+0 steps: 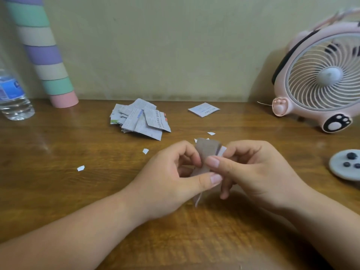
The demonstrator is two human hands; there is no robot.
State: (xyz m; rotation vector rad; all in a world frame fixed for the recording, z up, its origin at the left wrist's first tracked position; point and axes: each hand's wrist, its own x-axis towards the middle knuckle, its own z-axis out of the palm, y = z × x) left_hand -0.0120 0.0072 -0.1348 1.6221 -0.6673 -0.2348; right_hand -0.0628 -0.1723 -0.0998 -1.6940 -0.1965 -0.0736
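A small grey piece of paper (207, 149) is held above the wooden table (58, 145) between both hands. My left hand (173, 178) pinches its lower left part between thumb and fingers. My right hand (253, 170) pinches its right side, thumb on the front. The paper's middle is hidden behind my thumbs; a thin strip of it hangs down below the hands. A pile of torn printed paper pieces (139, 119) lies further back on the table.
A folded white leaflet (203, 109) lies behind the hands. Small paper scraps (80, 168) dot the table. A water bottle (13, 96) and striped tube (42, 53) stand at far left. A pink fan (321, 75) and a grey disc (344, 165) are at right.
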